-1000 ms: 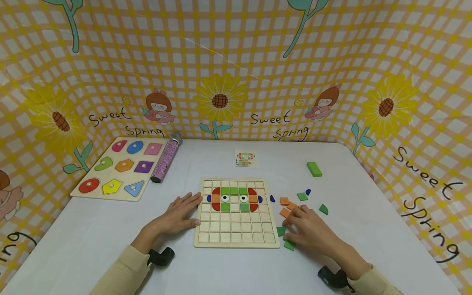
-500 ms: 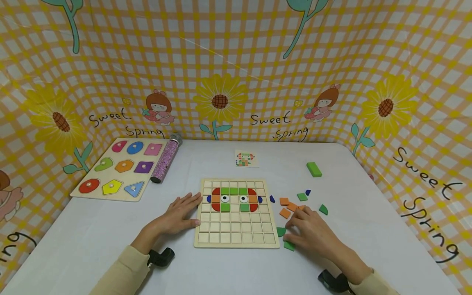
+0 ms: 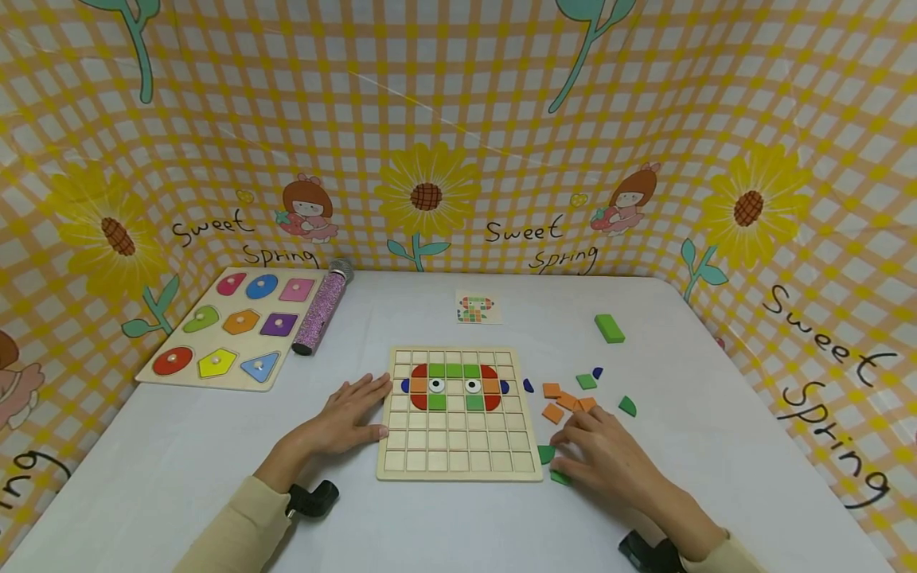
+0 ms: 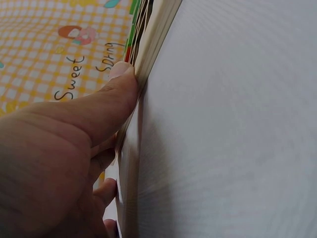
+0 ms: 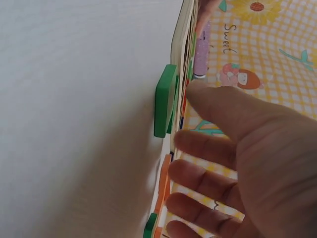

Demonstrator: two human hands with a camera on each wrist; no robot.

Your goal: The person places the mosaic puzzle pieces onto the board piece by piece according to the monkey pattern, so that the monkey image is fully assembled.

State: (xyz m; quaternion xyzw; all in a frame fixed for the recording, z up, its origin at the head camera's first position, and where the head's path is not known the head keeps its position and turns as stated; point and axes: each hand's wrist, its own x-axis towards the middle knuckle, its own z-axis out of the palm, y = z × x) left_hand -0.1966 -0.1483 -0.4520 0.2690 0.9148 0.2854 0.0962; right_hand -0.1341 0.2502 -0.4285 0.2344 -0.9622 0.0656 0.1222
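A wooden grid board (image 3: 447, 460) lies flat on the table, with red, green, orange and blue tiles and two eye tiles set in its upper rows. My left hand (image 3: 344, 418) touches the board's left edge with fingers and thumb spread; the left wrist view shows its thumb (image 4: 116, 91) against that edge. To the right of the board, my right hand (image 3: 609, 454) is over loose pieces, its fingers loosely bent and holding nothing. Under its thumb, a green tile (image 3: 559, 477) is partly hidden. A green quarter-round tile (image 3: 547, 454) and several orange tiles (image 3: 552, 413) lie near its fingertips.
Beyond the board lies a small pattern card (image 3: 479, 307). A green block (image 3: 610, 328) stands farther right, and a green quarter-round piece (image 3: 627, 406) lies right of the orange tiles. At left are a knobbed shape puzzle (image 3: 236, 342) and a glittery pink microphone (image 3: 321, 310).
My right hand has shifted slightly right and toward me, covering more of the near green tile and uncovering more orange ones. The left hand and the board have stayed in place.
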